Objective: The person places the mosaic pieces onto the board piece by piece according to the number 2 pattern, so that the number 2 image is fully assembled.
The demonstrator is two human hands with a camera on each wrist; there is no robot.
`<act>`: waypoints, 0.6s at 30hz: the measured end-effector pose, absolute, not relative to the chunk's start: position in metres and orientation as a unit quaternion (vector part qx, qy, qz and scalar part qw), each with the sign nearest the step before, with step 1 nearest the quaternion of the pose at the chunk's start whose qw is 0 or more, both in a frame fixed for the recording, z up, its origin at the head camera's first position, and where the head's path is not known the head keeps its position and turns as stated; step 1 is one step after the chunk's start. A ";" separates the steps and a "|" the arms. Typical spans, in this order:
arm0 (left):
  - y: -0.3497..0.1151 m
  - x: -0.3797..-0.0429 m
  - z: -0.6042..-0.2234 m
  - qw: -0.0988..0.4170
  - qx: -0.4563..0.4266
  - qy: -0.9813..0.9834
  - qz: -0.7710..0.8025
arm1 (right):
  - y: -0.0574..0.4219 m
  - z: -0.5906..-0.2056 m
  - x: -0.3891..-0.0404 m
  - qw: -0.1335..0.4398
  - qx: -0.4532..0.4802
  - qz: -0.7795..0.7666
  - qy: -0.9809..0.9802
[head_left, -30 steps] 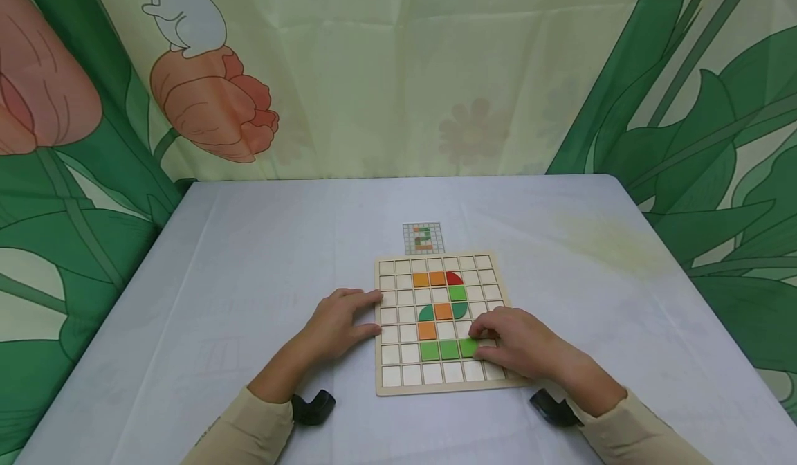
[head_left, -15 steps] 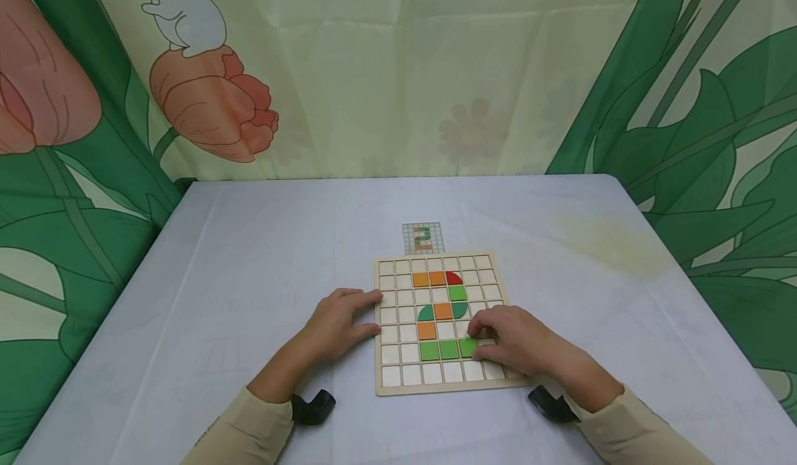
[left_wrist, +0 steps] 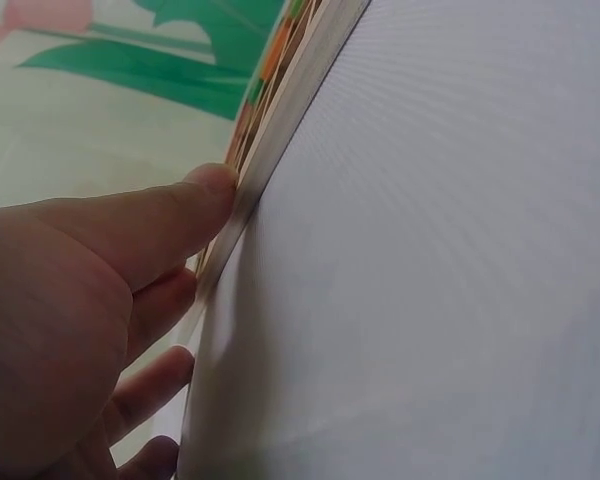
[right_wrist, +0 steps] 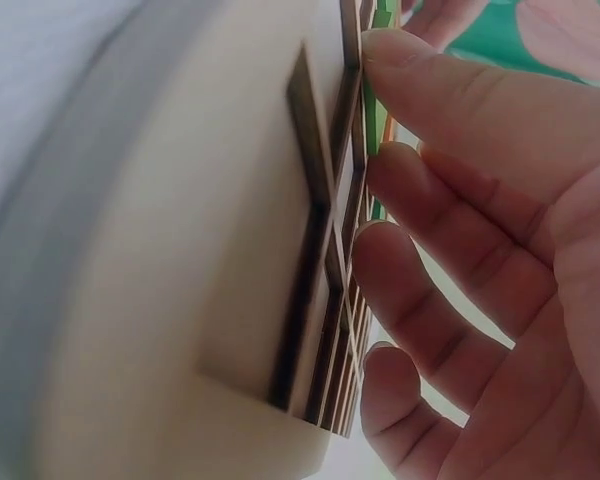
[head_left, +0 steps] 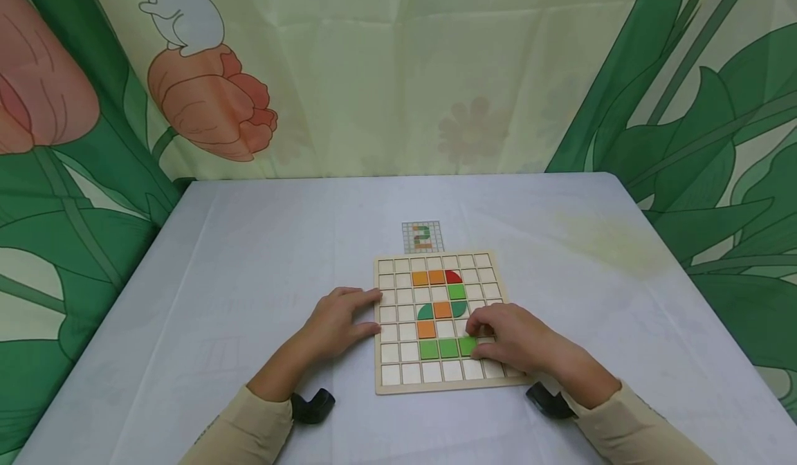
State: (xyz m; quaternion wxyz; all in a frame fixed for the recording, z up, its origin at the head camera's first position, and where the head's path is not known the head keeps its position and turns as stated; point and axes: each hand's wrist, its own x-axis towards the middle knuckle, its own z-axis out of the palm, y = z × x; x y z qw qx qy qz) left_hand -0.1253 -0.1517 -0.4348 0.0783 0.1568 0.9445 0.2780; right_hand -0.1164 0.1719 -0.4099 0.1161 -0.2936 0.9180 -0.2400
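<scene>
A wooden grid board [head_left: 448, 389] lies on the table in the head view, with orange, green and red tiles in its cells. My left hand [head_left: 333, 323] touches the board's left edge with thumb and fingers extended; its fingertips also show at the rim in the left wrist view. Over the lower right of the board, my right hand [head_left: 519, 337] pinches a green square tile [head_left: 466, 345] at the right end of a row of green squares. In the right wrist view, thumb and index finger stand at that green tile [right_wrist: 371, 115], with the other fingers curled beside the board.
Behind the board lies a small grid card [head_left: 423, 237] printed with a coloured figure. White cloth covers the table [head_left: 280, 243]. A printed curtain [head_left: 373, 70] hangs at the back, and black wrist devices [head_left: 313, 406] sit under both sleeves.
The right hand has shifted very slightly left while staying at the same green tile. The left hand keeps its place on the board's edge.
</scene>
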 end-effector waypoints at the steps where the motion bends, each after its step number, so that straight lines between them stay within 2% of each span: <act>1: -0.152 -0.125 -0.435 0.079 0.156 0.944 0.278 | 0.172 -0.410 -0.116 0.116 -0.293 -0.238 0.919; 12: -0.153 -0.127 -0.436 0.092 0.167 0.944 0.271 | 0.179 -0.405 -0.113 0.120 -0.278 -0.228 0.925; 18: -0.153 -0.126 -0.429 0.057 0.192 0.933 0.298 | 0.188 -0.393 -0.116 0.090 -0.242 -0.236 0.937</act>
